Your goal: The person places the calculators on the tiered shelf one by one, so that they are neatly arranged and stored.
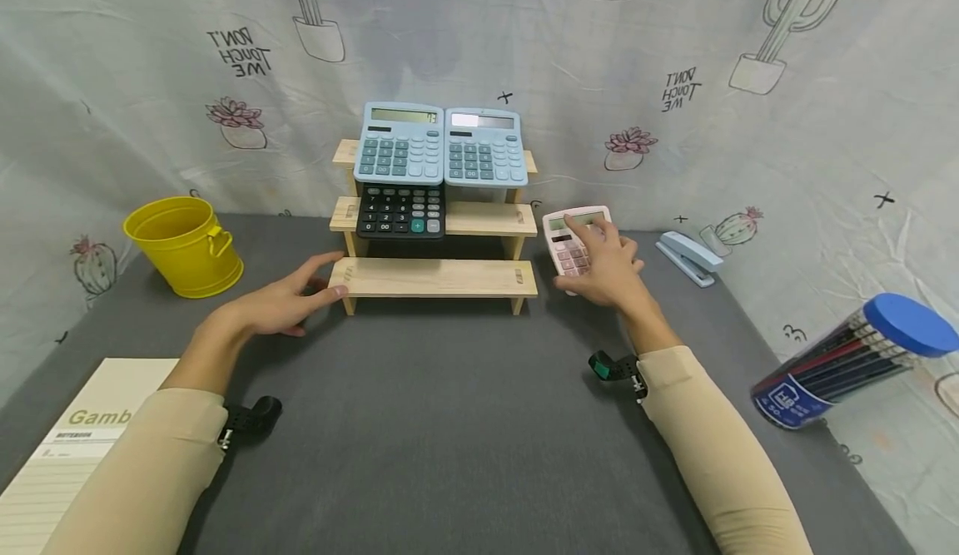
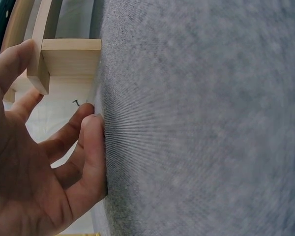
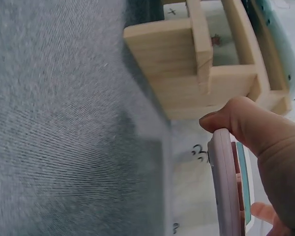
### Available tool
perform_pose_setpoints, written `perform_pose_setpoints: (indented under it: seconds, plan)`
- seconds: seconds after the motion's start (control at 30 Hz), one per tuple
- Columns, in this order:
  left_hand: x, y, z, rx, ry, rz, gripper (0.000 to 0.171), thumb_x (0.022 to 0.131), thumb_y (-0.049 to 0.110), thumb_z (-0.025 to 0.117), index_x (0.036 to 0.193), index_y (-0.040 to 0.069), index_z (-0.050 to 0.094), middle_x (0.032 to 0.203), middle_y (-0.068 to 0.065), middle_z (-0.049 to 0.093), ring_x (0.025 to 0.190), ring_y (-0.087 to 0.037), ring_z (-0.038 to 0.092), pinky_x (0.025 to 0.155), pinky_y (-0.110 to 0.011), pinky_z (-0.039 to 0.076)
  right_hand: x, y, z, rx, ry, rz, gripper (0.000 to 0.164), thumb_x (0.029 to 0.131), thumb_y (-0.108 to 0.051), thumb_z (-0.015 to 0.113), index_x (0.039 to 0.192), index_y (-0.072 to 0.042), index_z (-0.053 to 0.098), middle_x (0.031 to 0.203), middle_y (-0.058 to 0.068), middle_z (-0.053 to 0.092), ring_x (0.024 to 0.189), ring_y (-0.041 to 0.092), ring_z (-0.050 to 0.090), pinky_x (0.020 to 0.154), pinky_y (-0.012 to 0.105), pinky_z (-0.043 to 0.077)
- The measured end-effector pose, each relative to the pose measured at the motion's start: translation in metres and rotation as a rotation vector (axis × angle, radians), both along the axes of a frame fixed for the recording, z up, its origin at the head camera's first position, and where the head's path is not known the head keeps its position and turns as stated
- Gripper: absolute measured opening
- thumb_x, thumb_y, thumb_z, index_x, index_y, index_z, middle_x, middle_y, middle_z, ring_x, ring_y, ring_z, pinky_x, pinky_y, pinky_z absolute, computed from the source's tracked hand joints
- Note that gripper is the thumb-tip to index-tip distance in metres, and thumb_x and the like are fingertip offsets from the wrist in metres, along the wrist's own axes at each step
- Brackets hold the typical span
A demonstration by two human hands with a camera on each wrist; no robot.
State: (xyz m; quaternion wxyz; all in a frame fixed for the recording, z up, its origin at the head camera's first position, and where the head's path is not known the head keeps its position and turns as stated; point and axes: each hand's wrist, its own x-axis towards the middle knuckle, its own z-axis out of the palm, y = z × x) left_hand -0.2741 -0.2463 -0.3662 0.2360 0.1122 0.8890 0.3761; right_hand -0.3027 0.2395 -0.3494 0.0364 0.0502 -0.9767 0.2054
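Observation:
My right hand (image 1: pixel 605 265) grips a pink calculator (image 1: pixel 558 243) to the right of a three-tier wooden stand (image 1: pixel 434 277). Its thumb is at the calculator's lower end and its fingers reach across the display. In the right wrist view the calculator (image 3: pixel 223 182) appears edge-on, tilted up beside the stand. At the stand's left end, my left hand (image 1: pixel 279 299) holds the bottom board between thumb and forefinger; its other fingers curl low by the tabletop. Two light blue calculators (image 1: pixel 399 144) lean side by side on the top tier. A black calculator (image 1: pixel 401 210) leans on the middle tier's left half.
On the left are a yellow bucket (image 1: pixel 187 249) and a notebook (image 1: pixel 75 434) under the left forearm. A light blue stapler (image 1: pixel 689 257) lies right of the pink calculator. Farther right stands a clear pencil tub (image 1: pixel 832 364) with a blue lid. Patterned cloth (image 1: pixel 479 47) hangs behind.

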Motion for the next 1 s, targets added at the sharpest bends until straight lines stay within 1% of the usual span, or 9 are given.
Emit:
perform_pose_setpoints:
  seconds: [0.23, 0.37, 0.47, 0.57, 0.67, 0.77, 1.0]
  plan:
    - [0.003, -0.002, -0.003, -0.013, -0.006, 0.012, 0.09, 0.102, 0.065, 0.049, 0.165, 0.033, -0.006, 0.159, -0.034, 0.021, 0.131, -0.053, 0.043, 0.078, -0.046, 0.059, 0.016, 0.0, 0.013, 0.019, 0.061, 0.031, 0.102, 0.075, -0.039, 0.085, 0.162, -0.037, 0.03, 0.168, 0.016, 0.014, 0.139, 0.06, 0.017, 0.096, 0.076, 0.024]
    - [0.005, -0.003, -0.003, -0.015, -0.011, 0.011, 0.089, 0.102, 0.064, 0.048, 0.165, 0.033, -0.007, 0.159, -0.034, 0.021, 0.132, -0.053, 0.042, 0.078, -0.047, 0.06, 0.027, 0.0, 0.021, 0.017, 0.122, 0.05, 0.101, 0.074, -0.038, 0.086, 0.161, -0.036, 0.034, 0.167, 0.017, 0.017, 0.139, 0.059, 0.018, 0.097, 0.078, 0.022]
    - [0.005, -0.003, -0.002, -0.017, -0.012, 0.01, 0.088, 0.102, 0.065, 0.048, 0.165, 0.034, -0.007, 0.159, -0.033, 0.021, 0.133, -0.054, 0.041, 0.078, -0.046, 0.059, 0.036, -0.001, 0.026, 0.003, 0.169, 0.064, 0.1, 0.073, -0.036, 0.087, 0.16, -0.034, 0.037, 0.166, 0.018, 0.019, 0.14, 0.059, 0.018, 0.098, 0.078, 0.021]
    - [0.003, -0.002, -0.001, -0.013, -0.012, 0.004, 0.088, 0.102, 0.065, 0.048, 0.165, 0.034, -0.006, 0.16, -0.033, 0.02, 0.134, -0.054, 0.04, 0.079, -0.047, 0.06, 0.044, -0.003, 0.03, -0.001, 0.202, 0.08, 0.099, 0.072, -0.035, 0.087, 0.159, -0.034, 0.039, 0.166, 0.018, 0.02, 0.14, 0.059, 0.019, 0.097, 0.077, 0.022]
    - [0.001, 0.0, -0.001, -0.007, -0.005, 0.0, 0.088, 0.102, 0.064, 0.048, 0.165, 0.034, -0.006, 0.16, -0.034, 0.02, 0.135, -0.054, 0.04, 0.079, -0.048, 0.06, 0.049, -0.006, 0.034, -0.008, 0.209, 0.102, 0.099, 0.072, -0.035, 0.087, 0.159, -0.036, 0.039, 0.166, 0.016, 0.02, 0.14, 0.058, 0.019, 0.096, 0.074, 0.025]
    - [-0.001, -0.001, -0.002, -0.004, -0.01, 0.003, 0.088, 0.102, 0.064, 0.049, 0.164, 0.034, -0.006, 0.16, -0.033, 0.02, 0.134, -0.054, 0.04, 0.079, -0.048, 0.06, 0.052, -0.011, 0.037, -0.016, 0.196, 0.125, 0.098, 0.073, -0.035, 0.087, 0.159, -0.037, 0.039, 0.167, 0.015, 0.02, 0.141, 0.056, 0.018, 0.096, 0.07, 0.027]
    - [-0.002, -0.002, -0.002, -0.002, -0.015, -0.007, 0.088, 0.103, 0.063, 0.048, 0.164, 0.034, -0.006, 0.16, -0.034, 0.02, 0.134, -0.054, 0.04, 0.079, -0.047, 0.06, 0.058, -0.025, 0.039, -0.021, 0.168, 0.162, 0.096, 0.073, -0.037, 0.087, 0.157, -0.035, 0.042, 0.166, 0.013, 0.023, 0.142, 0.055, 0.019, 0.095, 0.067, 0.028]
